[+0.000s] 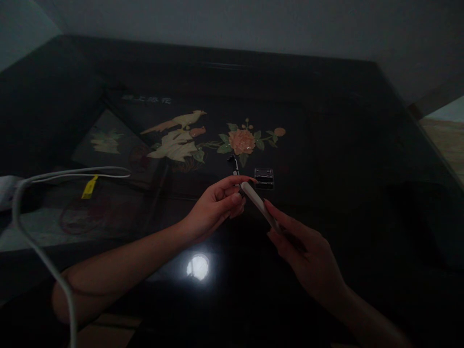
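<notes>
Over dark glossy desk (362, 159), mid-frame: slim white stick (259, 205), long axis slanting upper-L to lower-R. R hand (308, 258) pinches lower end; L hand (217, 205) fingertips closed on upper tip. Small black clips (264, 177) just beyond. White cable (43, 212) far L.

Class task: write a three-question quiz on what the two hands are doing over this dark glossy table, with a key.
1. True or false: both hands touch the pale slim stick.
2. Which hand pinches its upper end? A) left hand B) right hand
3. What lies at the table's left edge?

Key
1. True.
2. A.
3. A white cable with a yellow tag.
</notes>
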`<state>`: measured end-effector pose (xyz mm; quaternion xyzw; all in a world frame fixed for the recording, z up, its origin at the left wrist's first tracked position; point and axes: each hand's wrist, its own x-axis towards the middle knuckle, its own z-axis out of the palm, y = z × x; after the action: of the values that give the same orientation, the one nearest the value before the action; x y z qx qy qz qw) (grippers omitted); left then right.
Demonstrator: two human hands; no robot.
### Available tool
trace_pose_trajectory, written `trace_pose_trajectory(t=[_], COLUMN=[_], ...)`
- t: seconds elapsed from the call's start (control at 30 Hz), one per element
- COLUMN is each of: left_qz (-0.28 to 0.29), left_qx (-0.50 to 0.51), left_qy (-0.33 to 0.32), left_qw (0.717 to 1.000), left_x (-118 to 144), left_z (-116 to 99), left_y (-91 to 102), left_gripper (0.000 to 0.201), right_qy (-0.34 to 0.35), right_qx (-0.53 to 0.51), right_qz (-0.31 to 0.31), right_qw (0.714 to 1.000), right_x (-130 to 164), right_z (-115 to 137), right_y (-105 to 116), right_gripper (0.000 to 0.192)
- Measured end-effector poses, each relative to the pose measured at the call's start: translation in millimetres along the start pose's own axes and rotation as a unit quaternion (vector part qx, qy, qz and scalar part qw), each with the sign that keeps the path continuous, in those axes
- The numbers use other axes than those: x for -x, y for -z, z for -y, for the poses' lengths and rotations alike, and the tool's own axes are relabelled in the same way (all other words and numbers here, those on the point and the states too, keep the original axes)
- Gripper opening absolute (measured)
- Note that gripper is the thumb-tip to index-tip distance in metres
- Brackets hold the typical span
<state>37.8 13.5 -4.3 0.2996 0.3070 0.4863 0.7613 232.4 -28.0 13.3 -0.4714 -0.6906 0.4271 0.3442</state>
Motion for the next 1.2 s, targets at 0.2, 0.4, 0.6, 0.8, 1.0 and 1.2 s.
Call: trace_pose_trajectory(t=[0.2,0.4,0.6,0.8,1.0,1.2], left_qz=[-0.003,0.003,0.0,-0.002,0.0,-0.003], left_qx=[-0.005,-0.002,-0.004,-0.017,-0.013,0.0], left_qy=[-0.008,-0.006,-0.014,-0.01,-0.009,0.0], left_qw=[1.0,1.0,1.0,1.0,1.0,1.0], left_x=[-0.7,-1.0,-0.3,0.5,0.7,-0.8], left_z=[0.4,0.2,0.1,0.4,0.1,-0.8], left_y=[-0.8,-0.8,-0.9,-0.5,-0.1,-0.9], left_gripper=[0.043,0.043,0.042,0.049,0.048,0.044], right_qy=[0.0,0.009,0.001,-0.007,-0.019,0.019], right_qx=[0.001,0.005,0.024,0.024,0.016,-0.005], right_qz=[0.003,0.003,-0.001,-0.01,-0.011,0.016], right_qw=[1.0,1.0,1.0,1.0,1.0,1.0], right_x=[1.3,0.7,-0.6,-1.4,-0.7,0.6], right_z=[-0.6,-1.4,-3.5,-4.9,-4.0,0.2], right_y=[-0.1,-0.5,0.2,1.0,-0.9,-2.0], right_gripper=[0.045,0.046,0.044,0.044,0.045,0.05])
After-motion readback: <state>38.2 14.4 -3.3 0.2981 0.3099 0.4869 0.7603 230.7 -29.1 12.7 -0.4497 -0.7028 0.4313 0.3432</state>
